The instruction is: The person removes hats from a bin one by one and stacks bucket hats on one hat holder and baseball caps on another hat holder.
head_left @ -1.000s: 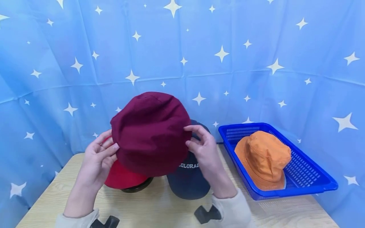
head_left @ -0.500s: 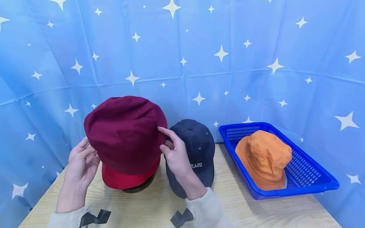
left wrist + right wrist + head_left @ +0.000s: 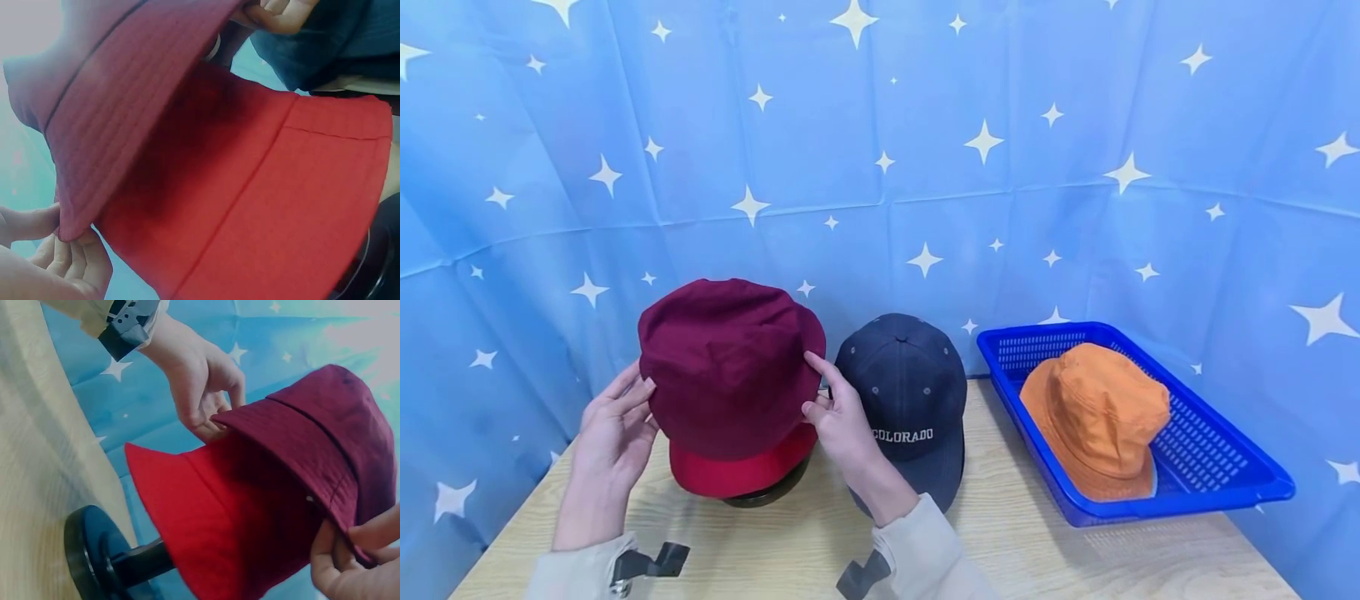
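Note:
A maroon bucket hat [image 3: 730, 367] sits over the crown of a red bucket hat [image 3: 722, 477], whose brim shows below it. In the right wrist view the red hat rests on a black stand [image 3: 142, 562] with a round base. My left hand [image 3: 612, 442] pinches the left edge of the maroon brim between thumb and fingers. On the opposite side, my right hand [image 3: 844, 421] pinches the brim too. The left wrist view shows the maroon brim [image 3: 125, 137] slanting over the red fabric. Most of the red crown is hidden.
A navy cap [image 3: 901, 375] lettered COLORADO stands right beside the right hand, partly behind the forearm. Further right, a blue perforated basket [image 3: 1221, 500] holds an orange bucket hat [image 3: 1097, 408]. A blue star-patterned curtain [image 3: 880, 108] hangs behind the wooden table [image 3: 1015, 550].
Both hands have carried the maroon hat left and then lowered it over the red hat. The navy cap has come into fuller view. The basket and orange hat stay put.

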`<state>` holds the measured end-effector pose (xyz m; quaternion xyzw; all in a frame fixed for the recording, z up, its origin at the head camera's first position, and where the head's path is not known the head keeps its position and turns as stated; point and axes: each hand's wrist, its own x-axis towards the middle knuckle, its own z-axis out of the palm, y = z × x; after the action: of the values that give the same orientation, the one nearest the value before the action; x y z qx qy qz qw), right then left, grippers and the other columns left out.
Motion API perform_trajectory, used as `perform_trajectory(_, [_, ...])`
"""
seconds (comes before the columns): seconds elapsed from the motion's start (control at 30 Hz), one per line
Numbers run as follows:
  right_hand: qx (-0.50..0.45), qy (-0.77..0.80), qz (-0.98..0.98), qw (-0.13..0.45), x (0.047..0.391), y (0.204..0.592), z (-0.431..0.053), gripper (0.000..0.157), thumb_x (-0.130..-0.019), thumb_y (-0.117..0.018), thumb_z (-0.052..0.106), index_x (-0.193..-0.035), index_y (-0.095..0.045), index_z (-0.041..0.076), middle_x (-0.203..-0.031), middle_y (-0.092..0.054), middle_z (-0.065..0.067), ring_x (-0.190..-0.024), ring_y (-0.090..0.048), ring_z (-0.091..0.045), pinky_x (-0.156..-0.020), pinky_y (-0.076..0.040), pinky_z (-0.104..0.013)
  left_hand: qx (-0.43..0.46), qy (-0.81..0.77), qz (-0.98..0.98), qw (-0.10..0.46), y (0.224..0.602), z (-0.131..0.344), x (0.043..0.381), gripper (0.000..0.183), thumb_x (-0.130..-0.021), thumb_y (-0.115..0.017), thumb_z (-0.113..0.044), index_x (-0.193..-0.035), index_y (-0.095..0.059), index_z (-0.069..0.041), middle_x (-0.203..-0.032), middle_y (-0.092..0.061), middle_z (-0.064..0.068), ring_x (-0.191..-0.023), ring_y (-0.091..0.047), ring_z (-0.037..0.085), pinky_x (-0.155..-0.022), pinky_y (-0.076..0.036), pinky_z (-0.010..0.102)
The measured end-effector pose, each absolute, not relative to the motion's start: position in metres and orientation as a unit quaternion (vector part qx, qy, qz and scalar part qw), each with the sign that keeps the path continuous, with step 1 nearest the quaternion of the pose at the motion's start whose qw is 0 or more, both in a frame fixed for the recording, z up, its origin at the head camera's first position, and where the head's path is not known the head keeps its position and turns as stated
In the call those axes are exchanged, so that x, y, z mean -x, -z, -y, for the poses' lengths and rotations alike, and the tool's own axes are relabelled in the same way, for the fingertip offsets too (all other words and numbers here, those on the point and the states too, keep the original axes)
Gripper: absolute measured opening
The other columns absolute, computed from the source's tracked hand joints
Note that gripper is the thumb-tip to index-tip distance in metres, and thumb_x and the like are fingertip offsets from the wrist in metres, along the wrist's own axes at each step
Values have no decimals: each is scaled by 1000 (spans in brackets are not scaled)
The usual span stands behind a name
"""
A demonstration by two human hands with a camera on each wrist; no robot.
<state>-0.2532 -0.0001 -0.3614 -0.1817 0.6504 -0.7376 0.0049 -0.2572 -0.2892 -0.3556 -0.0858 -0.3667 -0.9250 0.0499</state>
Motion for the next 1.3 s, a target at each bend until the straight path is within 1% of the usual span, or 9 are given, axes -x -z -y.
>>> perform_trajectory(0.07, [172, 743, -647, 18, 254, 365, 1, 68, -97, -45, -12, -160, -38, 13, -97, -63, -4, -69, -53, -8, -98, -58, -32, 69, 923, 375, 46, 357, 290, 259, 32, -105, -47, 6, -118, -73, -7, -110, -76, 3, -91, -73, 17, -79, -58, 28])
perform_trajectory(0.1, [166, 746, -644, 26, 255, 366, 1, 68, -98, -46, -11, -160, -36, 13, -114, -65, -10, -76, -60, -8, -101, -57, -35, 63, 922, 379, 44, 358, 290, 260, 32, -105, -48, 5, -117, -74, -8, -110, -76, 3, -91, -73, 16, -79, -58, 27])
perform_trajectory(0.2, [153, 758, -632, 48, 257, 371, 2, 67, -99, -49, -7, -162, -33, 11, -153, -49, -19, -96, -70, -11, -104, -57, -39, 52, 922, 382, 37, 360, 290, 262, 31, -104, -49, 5, -114, -75, -8, -108, -77, 2, -92, -72, 15, -80, -58, 27])
perform_trajectory(0.37, [140, 768, -620, 74, 260, 378, 4, 67, -101, -53, -3, -162, -31, 10, -162, -40, -18, -114, -71, -24, -106, -56, -42, 33, 919, 391, 32, 363, 291, 264, 31, -104, -51, 3, -111, -78, -11, -109, -74, -1, -93, -70, 14, -83, -57, 25])
perform_trajectory(0.5, [128, 776, -612, 80, 261, 380, 7, 68, -99, -53, -5, -162, -30, 7, -166, -32, -17, -119, -69, -27, -104, -57, -42, 12, 918, 396, 29, 364, 293, 263, 31, -104, -51, 1, -110, -78, -13, -109, -73, -3, -92, -69, 14, -84, -56, 24])
perform_trajectory(0.7, [117, 787, -598, 97, 260, 383, 10, 72, -98, -53, -8, -163, -25, 4, -170, -24, -17, -124, -65, -31, -102, -58, -44, 4, 915, 403, 30, 366, 295, 262, 34, -104, -52, 2, -123, -69, -21, -110, -70, -2, -90, -68, 15, -81, -55, 25])
perform_trajectory(0.8, [118, 786, -599, 96, 259, 384, 11, 74, -96, -53, -10, -163, -24, 3, -170, -22, -18, -123, -65, -31, -100, -59, -44, 12, 908, 417, 25, 368, 297, 262, 39, -105, -50, 3, -127, -67, -24, -112, -67, -3, -89, -66, 14, -79, -55, 25])
perform_trajectory(1.03, [115, 776, -613, 95, 259, 386, 12, 73, -96, -53, -9, -162, -26, 4, -164, -33, -22, -109, -70, -27, -97, -60, -42, 40, 890, 453, 16, 373, 301, 262, 47, -107, -42, 5, -128, -73, -24, -118, -55, -5, -102, -60, 8, -88, -53, 21])
perform_trajectory(1.3, [109, 771, -620, 98, 258, 388, 14, 74, -95, -52, -11, -163, -27, 5, -164, -32, -21, -99, -72, -24, -94, -62, -41, 39, 899, 436, 20, 375, 299, 264, 49, -105, -42, 10, -120, -77, -20, -106, -67, -4, -95, -67, 10, -87, -55, 21])
